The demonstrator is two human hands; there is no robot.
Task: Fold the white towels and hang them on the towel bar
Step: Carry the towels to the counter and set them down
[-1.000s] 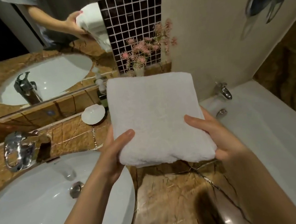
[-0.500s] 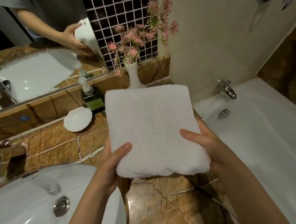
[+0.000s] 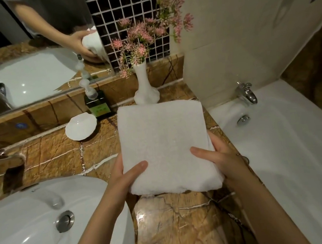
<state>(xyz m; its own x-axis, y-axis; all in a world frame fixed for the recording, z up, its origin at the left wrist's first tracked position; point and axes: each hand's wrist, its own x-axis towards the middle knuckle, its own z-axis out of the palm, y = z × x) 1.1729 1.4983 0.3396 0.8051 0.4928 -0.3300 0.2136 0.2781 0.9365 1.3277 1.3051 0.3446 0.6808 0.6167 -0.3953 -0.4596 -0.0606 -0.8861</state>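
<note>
while both hands reach in from the near edge, the left hand (image 3: 122,177) and the right hand (image 3: 221,159) each have a grip clamped on a near corner of the white towel (image 3: 164,139), thumb lying on top and the other fingers hidden underneath. the towel is already a thick, neat rectangle, held flat over the brown marble tabletop (image 3: 177,225), between the sink (image 3: 24,231) on the left and the bathtub (image 3: 290,152) on the right. whether its far edge touches the stone i cannot tell. beyond it stand a white soap dish (image 3: 81,126), a dark bottle (image 3: 97,106) and, just past the towel's far edge, a white vase (image 3: 145,89) holding pink flowers (image 3: 141,36), with the mirror (image 3: 31,71) behind.

judged from this, the folding of this towel looks finished and the step in hand is carrying it off to be hung. no towel bar shows in view, so the next move calls for turning toward wherever it is, with both grips firm so the layers do not slide open, then draping the fold evenly over the bar. the lift should clear the vase, which stands close.
</note>
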